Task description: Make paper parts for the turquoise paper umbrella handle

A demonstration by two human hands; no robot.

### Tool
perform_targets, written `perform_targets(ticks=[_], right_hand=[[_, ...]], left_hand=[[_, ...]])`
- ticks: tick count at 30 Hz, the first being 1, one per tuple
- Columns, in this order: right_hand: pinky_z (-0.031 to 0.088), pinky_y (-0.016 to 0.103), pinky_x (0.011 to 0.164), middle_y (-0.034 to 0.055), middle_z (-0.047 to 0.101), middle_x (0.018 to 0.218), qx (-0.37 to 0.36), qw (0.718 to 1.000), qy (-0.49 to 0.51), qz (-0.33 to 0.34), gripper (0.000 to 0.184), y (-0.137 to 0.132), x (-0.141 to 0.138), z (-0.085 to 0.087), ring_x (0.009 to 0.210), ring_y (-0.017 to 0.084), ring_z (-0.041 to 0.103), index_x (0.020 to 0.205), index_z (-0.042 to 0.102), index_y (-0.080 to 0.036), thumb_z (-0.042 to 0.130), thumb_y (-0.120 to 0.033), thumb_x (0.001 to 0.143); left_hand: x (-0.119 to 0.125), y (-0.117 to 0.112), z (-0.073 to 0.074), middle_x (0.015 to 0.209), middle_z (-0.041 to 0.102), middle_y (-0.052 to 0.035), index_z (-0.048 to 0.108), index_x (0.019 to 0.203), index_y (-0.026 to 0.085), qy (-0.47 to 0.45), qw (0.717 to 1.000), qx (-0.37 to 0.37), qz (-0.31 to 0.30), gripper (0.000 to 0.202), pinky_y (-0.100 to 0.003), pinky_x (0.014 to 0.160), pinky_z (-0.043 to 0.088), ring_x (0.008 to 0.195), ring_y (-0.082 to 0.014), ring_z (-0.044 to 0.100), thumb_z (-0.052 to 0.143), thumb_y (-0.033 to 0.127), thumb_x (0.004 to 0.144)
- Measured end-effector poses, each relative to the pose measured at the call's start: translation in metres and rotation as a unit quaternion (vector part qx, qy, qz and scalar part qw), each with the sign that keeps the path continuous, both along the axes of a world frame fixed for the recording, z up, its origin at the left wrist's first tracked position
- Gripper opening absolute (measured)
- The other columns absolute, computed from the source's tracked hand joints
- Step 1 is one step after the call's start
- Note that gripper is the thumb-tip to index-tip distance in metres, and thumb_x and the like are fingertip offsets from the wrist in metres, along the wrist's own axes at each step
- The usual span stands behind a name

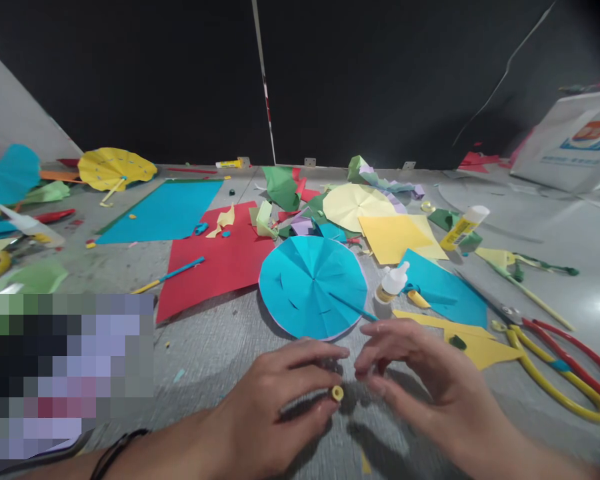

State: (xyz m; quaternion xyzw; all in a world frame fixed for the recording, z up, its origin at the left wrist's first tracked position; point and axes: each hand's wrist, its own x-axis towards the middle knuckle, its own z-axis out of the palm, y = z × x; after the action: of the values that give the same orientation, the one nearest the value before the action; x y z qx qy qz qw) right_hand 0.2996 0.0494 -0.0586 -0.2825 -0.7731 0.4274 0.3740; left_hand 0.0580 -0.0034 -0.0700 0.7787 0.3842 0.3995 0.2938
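Lower centre of frame: left hand pinches a small yellow roll; right hand loosely open, seemingly bare. Probably shaping the roll (blue paper disc just above); next calls for light fingertips.

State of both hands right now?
Left hand: closed, pinching a yellow roll.
Right hand: open, fingers curved, no object visible in it.
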Motion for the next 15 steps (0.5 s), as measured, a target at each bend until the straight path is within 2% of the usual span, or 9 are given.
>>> perform_targets(ticks=[2,4,6,8,11,15], right_hand=[[0.061,0.017,0.092,-0.0047,0.077,0.1,0.069,0.997,-0.026,-0.025,0.032,0.0,0.002,0.001,0.093,0.01,0.077,0.119,0.065,-0.033,0.068,-0.01,0.096],[0.061,0.014,0.087,-0.0035,0.077,0.099,0.133,0.99,-0.046,-0.031,0.03,0.0,0.003,0.003,0.091,0.01,0.077,0.115,0.065,-0.03,0.065,-0.008,0.095],[0.062,0.015,0.085,-0.0004,0.077,0.1,0.175,0.983,-0.052,-0.017,0.033,0.0,0.003,0.007,0.092,0.012,0.077,0.12,0.063,-0.027,0.064,-0.006,0.094],[0.062,0.018,0.091,0.0044,0.075,0.106,0.205,0.977,-0.053,0.003,0.033,0.0,0.002,0.009,0.1,0.014,0.076,0.122,0.063,-0.022,0.066,-0.006,0.093],[0.059,0.02,0.102,0.0097,0.071,0.117,0.235,0.969,-0.071,0.027,0.025,0.002,0.003,0.009,0.114,0.016,0.071,0.119,0.066,-0.019,0.067,-0.008,0.096],[0.055,0.018,0.107,0.0109,0.067,0.122,0.252,0.962,-0.092,0.037,0.016,0.004,0.005,0.006,0.121,0.015,0.068,0.114,0.069,-0.018,0.064,-0.009,0.101]], left_hand=[[-0.001,-0.004,0.0,0.135,0.075,-0.0147,0.081,0.108,0.017,-0.028,0.997,-0.068,-0.009,0.025,-0.037,0.11,0.057,0.128,-0.0272,0.07,0.076,0.007,0.086],[-0.002,-0.008,0.001,0.143,0.071,-0.0138,0.082,0.105,0.02,-0.104,0.98,-0.163,-0.038,0.026,-0.041,0.109,0.058,0.129,-0.0297,0.07,0.084,0.011,0.081],[-0.002,-0.009,0.004,0.151,0.065,-0.0112,0.084,0.107,0.025,-0.209,0.938,-0.26,-0.095,0.029,-0.042,0.109,0.058,0.13,-0.0291,0.069,0.086,0.012,0.081],[-0.001,-0.008,0.009,0.156,0.061,-0.0078,0.085,0.11,0.031,-0.297,0.883,-0.328,-0.156,0.031,-0.043,0.112,0.055,0.138,-0.0288,0.063,0.084,0.011,0.085],[0.0,-0.003,0.017,0.158,0.059,-0.0057,0.086,0.11,0.034,-0.347,0.828,-0.382,-0.218,0.027,-0.047,0.119,0.047,0.147,-0.0311,0.053,0.083,0.017,0.089],[0.001,0.0,0.02,0.16,0.057,-0.0034,0.086,0.109,0.037,-0.362,0.799,-0.413,-0.244,0.022,-0.049,0.121,0.044,0.144,-0.0313,0.057,0.082,0.024,0.091]])
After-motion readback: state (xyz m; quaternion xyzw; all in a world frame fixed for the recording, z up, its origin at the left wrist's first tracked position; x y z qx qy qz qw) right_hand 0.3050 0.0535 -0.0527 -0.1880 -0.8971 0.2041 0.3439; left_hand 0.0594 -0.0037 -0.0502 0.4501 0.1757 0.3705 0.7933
